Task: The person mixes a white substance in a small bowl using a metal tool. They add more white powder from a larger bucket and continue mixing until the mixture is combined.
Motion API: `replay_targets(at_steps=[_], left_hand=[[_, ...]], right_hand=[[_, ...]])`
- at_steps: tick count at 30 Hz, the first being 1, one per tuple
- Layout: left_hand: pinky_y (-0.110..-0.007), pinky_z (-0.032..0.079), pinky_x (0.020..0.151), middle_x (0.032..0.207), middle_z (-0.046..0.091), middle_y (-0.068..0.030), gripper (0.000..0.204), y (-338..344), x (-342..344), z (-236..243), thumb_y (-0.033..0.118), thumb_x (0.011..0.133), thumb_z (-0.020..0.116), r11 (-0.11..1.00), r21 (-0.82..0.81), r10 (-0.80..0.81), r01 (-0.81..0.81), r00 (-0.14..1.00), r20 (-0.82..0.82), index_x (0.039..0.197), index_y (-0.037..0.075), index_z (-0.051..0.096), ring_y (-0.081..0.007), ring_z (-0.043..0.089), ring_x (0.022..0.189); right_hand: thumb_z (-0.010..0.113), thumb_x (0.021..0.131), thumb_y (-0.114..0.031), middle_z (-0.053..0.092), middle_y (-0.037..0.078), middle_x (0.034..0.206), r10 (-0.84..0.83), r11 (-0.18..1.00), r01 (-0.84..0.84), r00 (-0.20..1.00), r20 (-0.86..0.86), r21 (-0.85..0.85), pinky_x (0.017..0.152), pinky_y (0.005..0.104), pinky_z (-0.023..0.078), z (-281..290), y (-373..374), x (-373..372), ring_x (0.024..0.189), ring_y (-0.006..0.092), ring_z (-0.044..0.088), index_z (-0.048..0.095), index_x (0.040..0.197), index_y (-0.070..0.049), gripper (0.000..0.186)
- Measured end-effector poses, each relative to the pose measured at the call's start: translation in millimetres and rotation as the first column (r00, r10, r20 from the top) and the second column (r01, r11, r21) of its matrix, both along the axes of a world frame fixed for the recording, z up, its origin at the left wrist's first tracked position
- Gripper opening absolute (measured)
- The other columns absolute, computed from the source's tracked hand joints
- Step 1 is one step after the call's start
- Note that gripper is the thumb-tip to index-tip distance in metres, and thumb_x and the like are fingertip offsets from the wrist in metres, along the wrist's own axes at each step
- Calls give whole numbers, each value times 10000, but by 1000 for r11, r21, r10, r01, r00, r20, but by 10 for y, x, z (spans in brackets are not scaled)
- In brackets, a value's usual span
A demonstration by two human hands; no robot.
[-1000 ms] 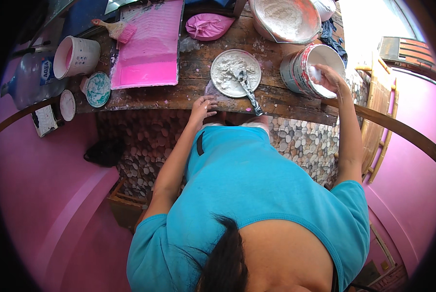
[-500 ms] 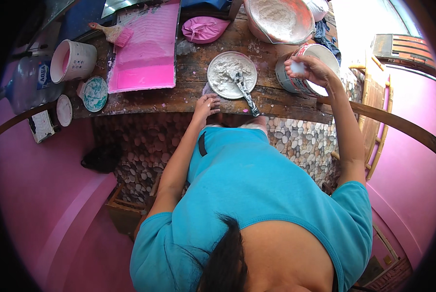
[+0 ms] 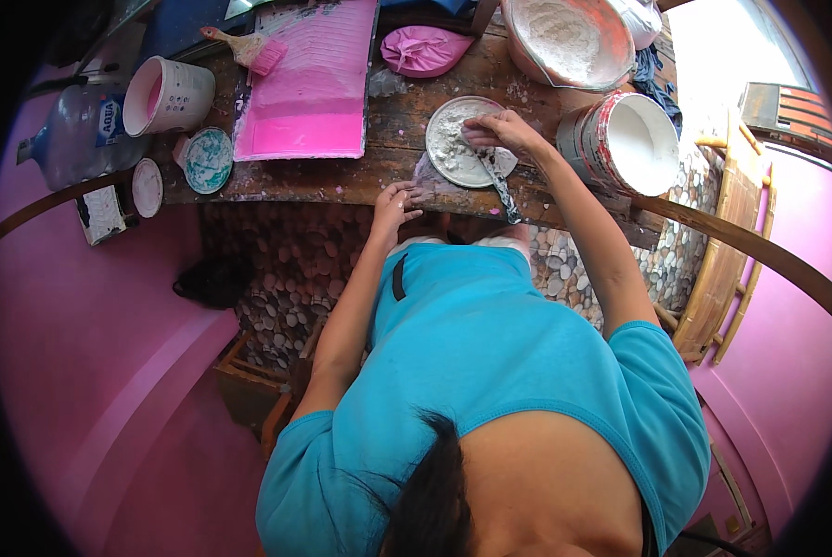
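Note:
My right hand [image 3: 497, 133] hangs over a round white lid [image 3: 465, 178] heaped with white powder or paste [image 3: 450, 133]. Its fingers are closed and point down; what they hold, if anything, is hidden. A paint-smeared putty knife [image 3: 504, 193] rests with its blade on the lid and its dark, spattered handle reaching over the table's near edge. My left hand [image 3: 397, 206] lies at that edge, left of the lid, fingers stretched and apart, holding nothing. To the right of the lid stands a spattered bucket [image 3: 583, 135] with white contents [image 3: 640, 144].
On the wooden table [image 3: 393, 172] stand a pink paint tray [image 3: 309, 102] with a brush [image 3: 249, 48] across its rim, a pink bag [image 3: 425, 51], and a basin of white powder [image 3: 560, 42]. At left are a small paint pail [image 3: 179, 97], a stained lid [image 3: 209, 160] and a plastic bottle [image 3: 72, 139].
My right hand has moved left from the bucket, where it held something small and white, to above the lid. My left hand stays at the table edge. The whole view has shifted slightly.

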State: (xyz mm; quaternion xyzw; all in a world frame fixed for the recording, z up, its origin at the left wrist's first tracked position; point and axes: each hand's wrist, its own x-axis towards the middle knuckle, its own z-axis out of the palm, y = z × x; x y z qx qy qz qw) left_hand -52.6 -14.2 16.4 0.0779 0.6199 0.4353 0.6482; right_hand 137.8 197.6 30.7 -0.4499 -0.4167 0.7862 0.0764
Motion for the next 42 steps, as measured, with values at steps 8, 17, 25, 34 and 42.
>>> replay_targets(at_steps=[8, 17, 25, 34, 42], left_hand=[[-301, 525, 739, 1047, 602, -101, 206, 80, 111, -70, 106, 927, 379, 998, -8, -55, 55, 998, 19, 1054, 32, 524, -158, 600, 918], [-271, 524, 682, 951, 620, -87, 155, 120, -34, -98, 25, 864, 416, 999, 36, -18, 21, 998, -66, 832, 32, 567, -139, 597, 834], [-277, 512, 656, 951, 594, -117, 156, 184, -193, -232, -77, 771, 449, 988, 150, -20, 24, 999, -28, 691, 57, 446, -174, 591, 847], [-275, 505, 660, 833, 585, -53, 167, -142, -456, -90, 6, 793, 511, 999, 11, 49, -48, 993, -112, 682, 101, 431, -135, 565, 797], [-272, 515, 647, 764, 547, -9, 149, -494, -541, -147, 33, 817, 537, 984, -40, 168, -172, 983, -75, 723, 115, 454, -114, 561, 742]], right_hand=[[463, 952, -226, 635, 111, 1027, 240, 734, -349, 936, 258, 583, 804, 247, 471, 262, -49, 88, 948, 121, 572, 553, 1168, 51, 363], [464, 909, -184, 616, 34, 700, -536, 585, 242, 832, 145, 774, 565, 217, 442, 1257, 240, 1600, 638, 82, 571, 651, 818, 4, 280], [487, 862, -237, 629, 85, 796, -182, 912, -129, 725, 664, 390, 591, 273, 489, 642, 353, 2119, 656, 146, 582, 624, 865, 73, 339], [471, 913, -183, 620, 152, 869, -382, 916, 382, 924, -25, 118, 665, 269, 544, 1474, 268, 1743, 743, 183, 624, 568, 927, 56, 259], [402, 925, -154, 589, 252, 1073, -81, 996, 76, 989, -125, -42, 905, 336, 505, 1193, 105, 702, 1011, 290, 599, 516, 1091, 167, 379]])
